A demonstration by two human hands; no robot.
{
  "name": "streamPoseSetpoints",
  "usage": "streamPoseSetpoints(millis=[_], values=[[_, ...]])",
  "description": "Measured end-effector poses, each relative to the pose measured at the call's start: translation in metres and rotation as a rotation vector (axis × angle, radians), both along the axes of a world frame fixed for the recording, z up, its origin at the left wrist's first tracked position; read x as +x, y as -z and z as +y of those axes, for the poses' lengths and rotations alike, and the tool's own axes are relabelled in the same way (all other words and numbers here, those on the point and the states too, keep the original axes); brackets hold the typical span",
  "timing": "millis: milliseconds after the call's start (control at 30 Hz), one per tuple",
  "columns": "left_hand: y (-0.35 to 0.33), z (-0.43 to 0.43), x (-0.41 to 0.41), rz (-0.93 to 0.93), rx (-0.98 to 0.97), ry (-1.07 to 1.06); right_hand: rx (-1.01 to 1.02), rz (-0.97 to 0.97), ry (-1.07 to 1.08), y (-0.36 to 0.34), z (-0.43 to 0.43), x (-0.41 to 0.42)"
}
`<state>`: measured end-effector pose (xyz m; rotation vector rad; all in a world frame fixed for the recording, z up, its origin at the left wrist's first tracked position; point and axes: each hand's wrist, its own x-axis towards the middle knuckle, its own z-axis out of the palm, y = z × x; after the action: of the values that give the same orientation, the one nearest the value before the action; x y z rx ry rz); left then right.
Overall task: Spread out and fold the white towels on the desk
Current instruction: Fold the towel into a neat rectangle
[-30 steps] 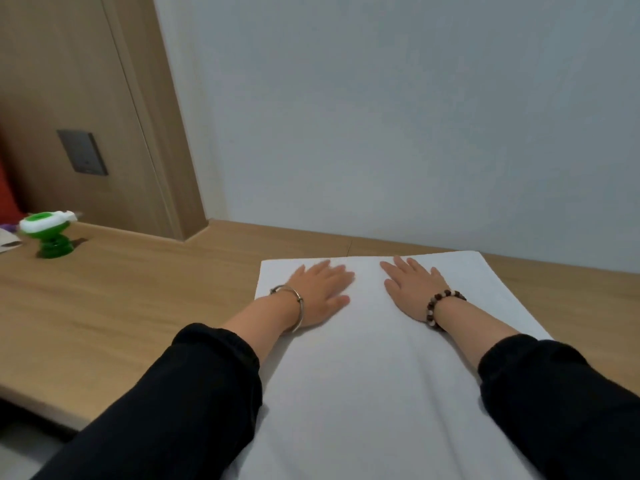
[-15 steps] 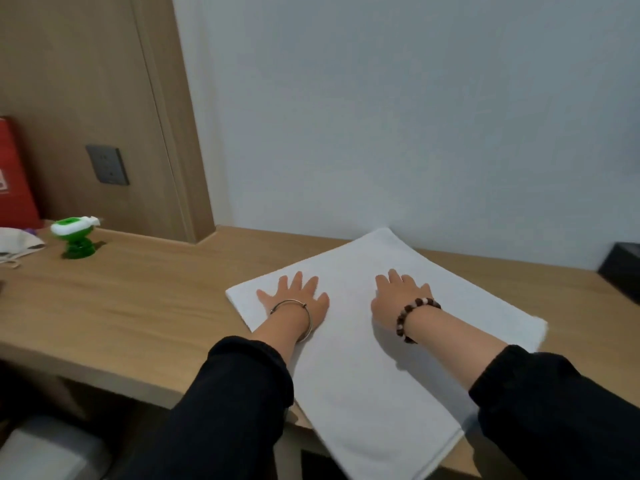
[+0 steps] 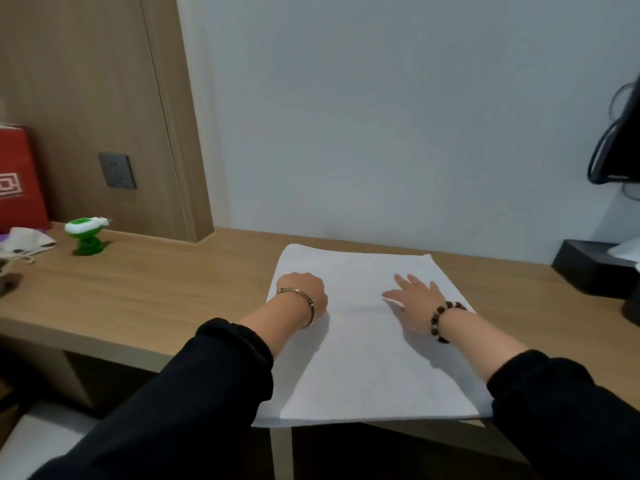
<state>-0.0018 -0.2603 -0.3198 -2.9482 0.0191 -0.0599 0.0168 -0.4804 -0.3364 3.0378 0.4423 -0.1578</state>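
A white towel point(image 3: 367, 358) lies flat on the wooden desk point(image 3: 156, 292), and its near edge hangs over the desk's front. My left hand point(image 3: 304, 292), with a metal bangle on the wrist, rests on the towel near its far left edge. Its fingers are tucked out of sight under the back of the hand. My right hand point(image 3: 415, 299), with a bead bracelet on the wrist, lies palm down on the towel's right half with its fingers straight and spread. A faint crease runs across the towel between the two hands.
A green toy point(image 3: 85, 237), a white cloth point(image 3: 24, 240) and a red bag point(image 3: 17, 181) stand at the desk's far left. A black box point(image 3: 595, 268) sits at the right by the wall. A pale seat point(image 3: 34, 441) shows below the desk's front left.
The towel has turned from askew to square with the desk. My left hand's fingers, spread before, are now hidden under the hand. My right hand has slid to the right.
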Motion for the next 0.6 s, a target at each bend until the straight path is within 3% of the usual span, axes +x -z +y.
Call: streamPoseSetpoints(millis=[67, 200, 367, 500, 600], values=[[0.013, -0.007, 0.001, 0.013, -0.107, 0.038, 0.137, 0.018, -0.047, 0.012, 0.014, -0.007], [0.046, -0.010, 0.004, 0.177, -0.253, 0.004, 0.142, 0.046, -0.015, 0.042, 0.011, -0.008], [0.056, -0.008, 0.005, 0.135, -0.240, -0.068, 0.123, 0.043, 0.272, 0.037, -0.046, 0.016], [0.056, -0.012, 0.005, 0.137, -0.243, -0.079, -0.049, 0.063, 0.492, 0.025, -0.054, 0.030], [0.057, -0.013, 0.005, 0.127, -0.237, -0.088, 0.060, -0.005, 0.327, 0.018, -0.012, 0.033]])
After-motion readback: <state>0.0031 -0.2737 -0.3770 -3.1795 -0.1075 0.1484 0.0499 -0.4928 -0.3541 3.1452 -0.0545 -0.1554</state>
